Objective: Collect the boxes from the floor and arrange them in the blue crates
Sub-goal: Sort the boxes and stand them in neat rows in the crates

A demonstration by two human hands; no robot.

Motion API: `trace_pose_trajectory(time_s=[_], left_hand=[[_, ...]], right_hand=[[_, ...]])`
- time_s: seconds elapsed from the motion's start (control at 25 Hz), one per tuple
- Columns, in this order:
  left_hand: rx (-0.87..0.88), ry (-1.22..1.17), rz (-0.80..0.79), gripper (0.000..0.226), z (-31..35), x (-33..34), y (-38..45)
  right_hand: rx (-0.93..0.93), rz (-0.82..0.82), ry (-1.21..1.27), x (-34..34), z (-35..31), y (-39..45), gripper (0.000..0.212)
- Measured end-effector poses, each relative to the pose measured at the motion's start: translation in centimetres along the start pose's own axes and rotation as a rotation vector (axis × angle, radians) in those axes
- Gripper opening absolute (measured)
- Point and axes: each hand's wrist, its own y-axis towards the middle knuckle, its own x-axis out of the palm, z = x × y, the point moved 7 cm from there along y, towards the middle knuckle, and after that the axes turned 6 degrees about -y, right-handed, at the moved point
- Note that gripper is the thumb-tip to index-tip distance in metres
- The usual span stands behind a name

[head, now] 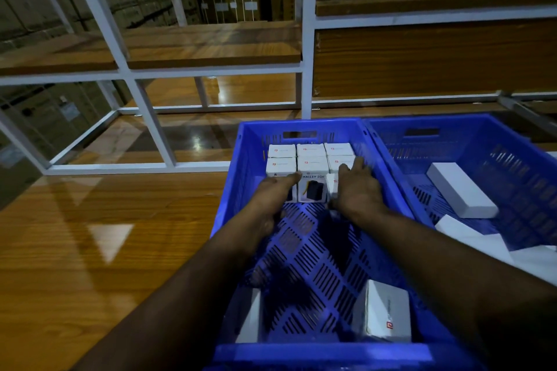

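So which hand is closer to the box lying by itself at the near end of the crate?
Right. The lone box lies under the right forearm; the right hand is beyond it at the stacked boxes, and the left hand is farther across the crate.

Both bare arms are stretched out forward and down, roughly parallel. The left hand (272, 193) has its index finger pointing straight ahead, other fingers tucked under. The right hand (355, 187) is palm down with fingers spread and reaching forward, thumb side inward.
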Motion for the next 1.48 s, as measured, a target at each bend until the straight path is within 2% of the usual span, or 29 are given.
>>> trace_pose_trajectory(time_s=[0.12, 0.24, 0.4, 0.64, 0.8, 0.92, 1.0, 1.08, 1.24, 1.36, 1.48], left_hand=[[-0.003, -0.004, -0.009, 0.043, -0.4, 0.0, 0.2], [0.007, 0.009, -0.018, 0.05, -0.5, 0.1, 0.3], [-0.005, -0.006, -0.009, 0.044, -0.4, 0.0, -0.2], [0.022, 0.015, 0.021, 0.042, 0.3, -0.4, -1.0], [0.076, 0.083, 0.006, 0.042, 0.5, -0.4, -1.3], [0.147, 0.177, -0.029, 0.031, 1.1, 0.2, -1.9], [0.164, 0.197, -0.059, 0.032, 1.3, 0.9, -2.4], [0.176, 0.207, -0.106, 0.03, 1.4, 1.6, -3.0], [0.197, 0.261, -0.155, 0.027, 1.3, 2.4, -4.0], [0.208, 0.245, -0.157, 0.026, 1.5, 2.7, -4.2], [0.203, 0.245, -0.175, 0.026, 1.4, 2.9, -4.3]], right_hand=[[-0.074, 0.134, -0.227, -0.4, -0.6, 0.1, 0.051], [-0.112, 0.141, -0.294, -0.5, -0.4, 0.2, 0.043], [-0.124, 0.116, -0.137, -0.6, -0.4, 0.2, 0.051], [-0.134, 0.084, -0.11, -0.6, -0.3, 0.6, 0.062], [-0.102, 0.06, -0.106, -1.3, -0.2, -0.6, 0.058], [-0.106, 0.077, -0.077, -2.9, 0.4, -2.7, 0.051], [-0.165, -0.044, -0.056, -3.5, 1.0, -4.7, 0.042], [-0.262, -0.288, -0.122, -2.8, 1.0, -7.6, 0.04], [-0.521, -0.607, -0.368, -1.3, 0.3, -13.5, 0.052], [-0.578, -0.868, -0.31, 0.5, 0.1, -15.9, 0.064], [-0.588, -0.951, -0.245, 1.6, -0.5, -16.3, 0.074]])
